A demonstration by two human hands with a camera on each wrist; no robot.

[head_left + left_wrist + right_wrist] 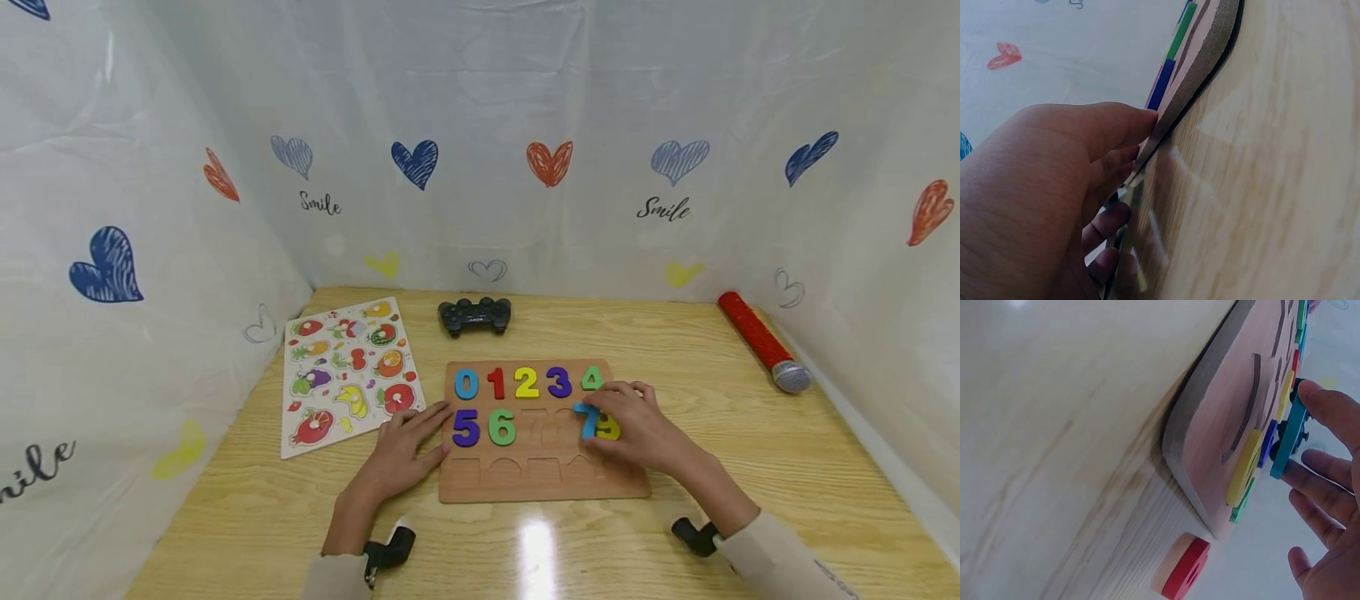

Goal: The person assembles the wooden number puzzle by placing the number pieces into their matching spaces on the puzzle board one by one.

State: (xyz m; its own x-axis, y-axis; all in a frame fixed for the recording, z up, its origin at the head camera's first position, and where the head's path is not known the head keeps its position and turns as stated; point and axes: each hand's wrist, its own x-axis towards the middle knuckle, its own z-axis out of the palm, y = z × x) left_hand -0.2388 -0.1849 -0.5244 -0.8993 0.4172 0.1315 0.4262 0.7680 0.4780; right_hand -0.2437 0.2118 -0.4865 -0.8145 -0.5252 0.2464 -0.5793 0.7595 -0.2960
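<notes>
A wooden number puzzle board (480,485) lies in front of me. My right hand (637,425) pinches a blue number 7 (588,422) between thumb and fingers, raised over the board's right part. In the right wrist view, the blue 7 (1291,437) is clear of the surface. Partly covered by that hand, a yellow 9 (609,429) sits in the second row beside vacant slots. The left hand (405,450) rests at the board's left edge, its fingers and thumb touching the rim near the purple 5 (466,428) and green 6 (502,428).
Numbers 0 to 4 fill the top row, among them a yellow 2 (527,383). A red piece (1188,567) lies beside the board. A fruit puzzle (337,379) is at left, a black game controller (475,317) behind, and a red microphone (761,337) at right.
</notes>
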